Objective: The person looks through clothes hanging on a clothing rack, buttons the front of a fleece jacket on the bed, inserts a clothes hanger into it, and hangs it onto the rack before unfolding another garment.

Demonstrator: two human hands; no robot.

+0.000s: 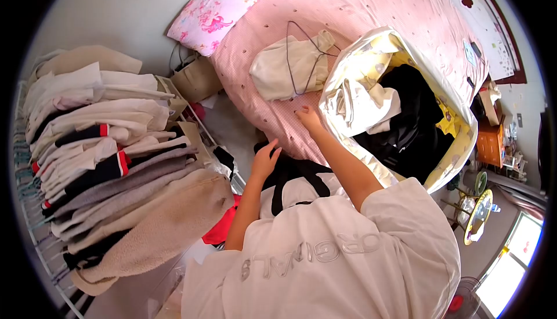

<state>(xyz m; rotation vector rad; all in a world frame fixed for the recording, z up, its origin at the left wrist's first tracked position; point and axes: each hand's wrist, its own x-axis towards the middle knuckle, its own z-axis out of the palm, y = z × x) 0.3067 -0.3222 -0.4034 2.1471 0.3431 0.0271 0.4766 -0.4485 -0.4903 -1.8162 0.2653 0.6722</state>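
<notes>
My right hand (308,117) reaches over the edge of the pink bed, fingers apart and holding nothing. Just beyond it, a cream garment (284,69) lies on the sheet, and a dark wire hanger (288,52) rests across it. My left hand (265,160) hovers lower and to the left, near the bed's side, with its fingers spread and nothing in them. Beside my right forearm, a large yellow-and-white fabric basket (458,165) holds a white garment (362,104) and black clothes (413,127).
A rack (43,249) packed with hanging clothes stands at the left. On the pink bed (348,6) a floral pillow (212,14) sits in the far left corner. A brown box (197,79) is between rack and bed. A small round table (478,217) stands at the right.
</notes>
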